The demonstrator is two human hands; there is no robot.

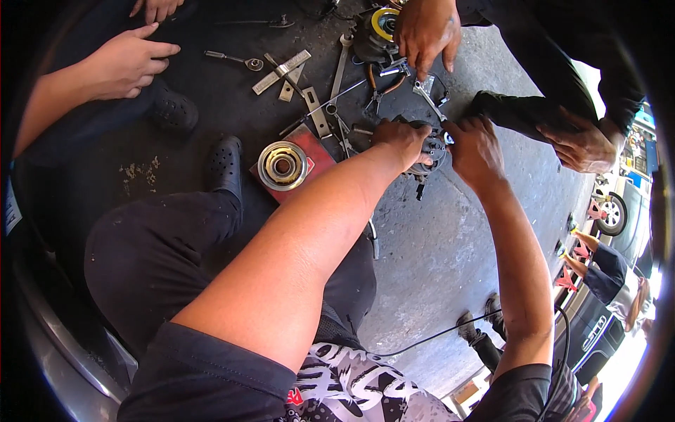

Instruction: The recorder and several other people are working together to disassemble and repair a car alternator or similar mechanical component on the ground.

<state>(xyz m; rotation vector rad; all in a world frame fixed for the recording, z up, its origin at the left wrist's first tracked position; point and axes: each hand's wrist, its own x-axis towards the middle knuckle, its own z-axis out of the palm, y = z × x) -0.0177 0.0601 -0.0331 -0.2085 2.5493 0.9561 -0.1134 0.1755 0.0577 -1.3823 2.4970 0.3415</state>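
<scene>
My left hand (402, 143) is closed around a dark, round metal machine part (434, 156) that rests near the floor; its palm side is hidden. My right hand (479, 149) is closed at the part's right edge, its fingers on a silver wrench (430, 104) whose shaft runs up and away. Just above, a co-worker's hand (430, 35) reaches down with its fingertips near the wrench's far end. Left of my left hand, a shiny pulley-like metal ring (283, 166) lies on a red box (320, 159).
Tools lie beyond my hands: a ratchet (235, 59), flat metal bars (281, 72), a combination wrench (342, 63) and pliers (383, 90). A dark part with a yellow ring (384, 24) stands at the back. Another person's hand (126, 62) is at left. Vehicles stand far right.
</scene>
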